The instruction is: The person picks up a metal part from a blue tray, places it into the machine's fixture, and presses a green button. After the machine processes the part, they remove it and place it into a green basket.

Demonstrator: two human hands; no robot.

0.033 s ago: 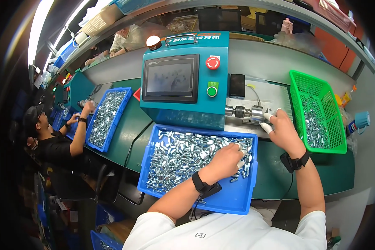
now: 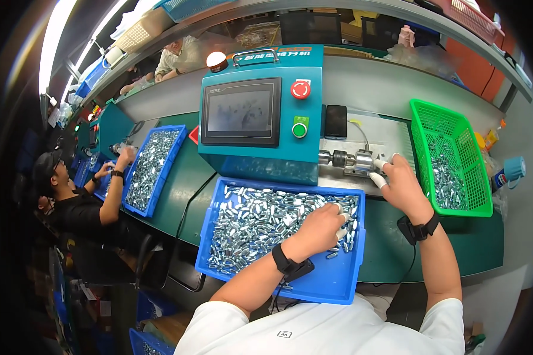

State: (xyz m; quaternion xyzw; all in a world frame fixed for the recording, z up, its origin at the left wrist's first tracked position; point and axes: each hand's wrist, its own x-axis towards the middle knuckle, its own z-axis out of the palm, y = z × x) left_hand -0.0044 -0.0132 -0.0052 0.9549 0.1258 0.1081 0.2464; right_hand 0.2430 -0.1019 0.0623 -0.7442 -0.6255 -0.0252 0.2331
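My left hand (image 2: 321, 229) reaches into a blue tray (image 2: 331, 285) filled with small shiny metal pieces (image 2: 249, 228). Its fingers, some in white finger cots, are curled down into the pieces; whatever they grip is hidden. My right hand (image 2: 401, 186) is at the metal holding fixture (image 2: 361, 161) on the right of a teal machine (image 2: 260, 106). Thumb and forefinger, in white cots, bend around the fixture's right end. Anything small between them is too hard to see. A chuck (image 2: 340, 158) on the machine's shaft faces the fixture.
A green basket (image 2: 482, 171) with similar pieces stands on the right. Behind the fixture lies a black phone-like slab (image 2: 336, 121). Another blue tray of pieces (image 2: 180, 139) is to the left, near a co-worker (image 2: 80, 198) at a similar machine. A shelf (image 2: 361, 5) crosses overhead.
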